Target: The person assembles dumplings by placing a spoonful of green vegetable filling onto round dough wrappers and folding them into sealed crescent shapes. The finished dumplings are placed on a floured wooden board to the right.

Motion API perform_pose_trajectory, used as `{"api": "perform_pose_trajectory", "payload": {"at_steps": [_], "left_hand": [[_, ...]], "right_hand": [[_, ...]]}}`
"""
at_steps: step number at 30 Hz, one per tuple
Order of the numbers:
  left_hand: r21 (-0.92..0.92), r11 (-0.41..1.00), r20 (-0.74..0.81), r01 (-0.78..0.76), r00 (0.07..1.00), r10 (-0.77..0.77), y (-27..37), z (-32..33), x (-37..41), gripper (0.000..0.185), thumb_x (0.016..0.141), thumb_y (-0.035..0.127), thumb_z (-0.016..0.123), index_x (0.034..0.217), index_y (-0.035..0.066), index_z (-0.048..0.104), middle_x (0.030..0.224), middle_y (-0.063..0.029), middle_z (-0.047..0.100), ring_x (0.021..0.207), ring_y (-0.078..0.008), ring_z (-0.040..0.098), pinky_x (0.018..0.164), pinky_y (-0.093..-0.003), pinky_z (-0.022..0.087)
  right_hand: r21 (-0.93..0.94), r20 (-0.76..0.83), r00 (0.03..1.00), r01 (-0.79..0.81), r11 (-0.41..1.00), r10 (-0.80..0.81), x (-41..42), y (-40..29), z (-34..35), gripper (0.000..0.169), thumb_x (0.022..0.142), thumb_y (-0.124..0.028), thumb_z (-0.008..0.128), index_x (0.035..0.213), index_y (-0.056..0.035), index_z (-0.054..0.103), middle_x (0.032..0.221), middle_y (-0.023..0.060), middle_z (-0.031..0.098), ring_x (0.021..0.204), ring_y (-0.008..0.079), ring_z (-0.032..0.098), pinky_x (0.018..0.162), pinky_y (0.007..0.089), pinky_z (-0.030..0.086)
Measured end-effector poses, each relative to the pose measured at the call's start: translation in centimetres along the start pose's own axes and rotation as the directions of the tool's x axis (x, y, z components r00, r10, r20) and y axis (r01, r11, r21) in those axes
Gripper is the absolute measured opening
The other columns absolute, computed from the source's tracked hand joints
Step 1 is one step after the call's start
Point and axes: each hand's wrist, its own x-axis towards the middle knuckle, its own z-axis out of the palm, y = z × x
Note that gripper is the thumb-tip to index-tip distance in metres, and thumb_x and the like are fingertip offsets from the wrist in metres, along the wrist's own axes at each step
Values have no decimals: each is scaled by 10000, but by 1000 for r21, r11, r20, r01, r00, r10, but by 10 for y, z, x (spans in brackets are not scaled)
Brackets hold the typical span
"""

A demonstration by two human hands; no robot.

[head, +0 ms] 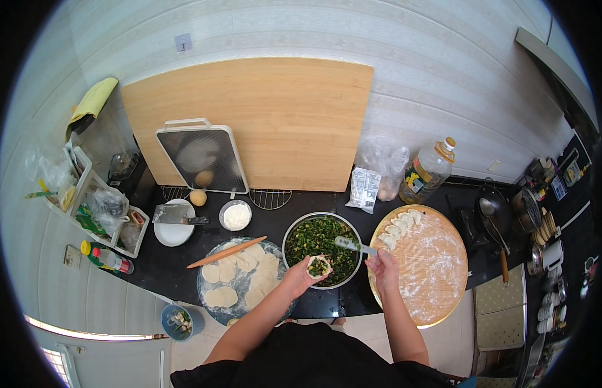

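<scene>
My left hand (299, 280) holds a round dumpling wrapper with green filling (318, 267) at its middle, over the near edge of a steel bowl of chopped green filling (301, 233). My right hand (384, 269) grips a flat, pale spreading utensil (355, 245), whose tip is over the bowl. Several dough wrappers (221, 297) lie on a floured round board (209, 310) to the left, with a wooden rolling pin (227, 252) across its far edge. To the right, several folded dumplings (399, 225) sit in a row on a floured round tray (427, 276).
Behind stand a large wooden board (301, 111), a framed mesh tray (204, 155) and an oil bottle (427, 169). A cleaver (172, 215) lies on a white plate (174, 237), near a bowl of flour (235, 216). A wok (494, 213) is at right, a bin (194, 325) below left.
</scene>
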Motion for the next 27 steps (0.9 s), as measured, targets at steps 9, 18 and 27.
{"api": "perform_pose_trajectory", "payload": {"at_steps": [9,18,27], "left_hand": [[26,999,35,-19,999,18,7,4,-7,462,976,305,231,1257,-39,360,1239,-204,465,1136,-359,476,973,-425,398],[39,999,87,33,996,-36,10,11,-10,473,977,300,245,1266,-61,341,1262,-202,436,1123,-377,481,963,-434,408],[60,998,101,36,994,-42,7,9,-11,472,975,314,259,1258,-44,382,1249,-194,454,1118,-361,492,958,-410,411]], "right_hand": [[-97,45,998,44,994,-40,-8,-5,2,174,843,-116,588,917,41,599,790,114,635,643,172,627,640,278,538],[-80,163,984,-64,995,76,-8,4,3,171,846,-116,587,935,30,602,775,116,640,648,173,636,630,270,543],[-159,183,980,-46,986,76,-11,-1,10,179,839,-130,594,920,30,604,786,120,642,635,175,634,638,271,537]]}}
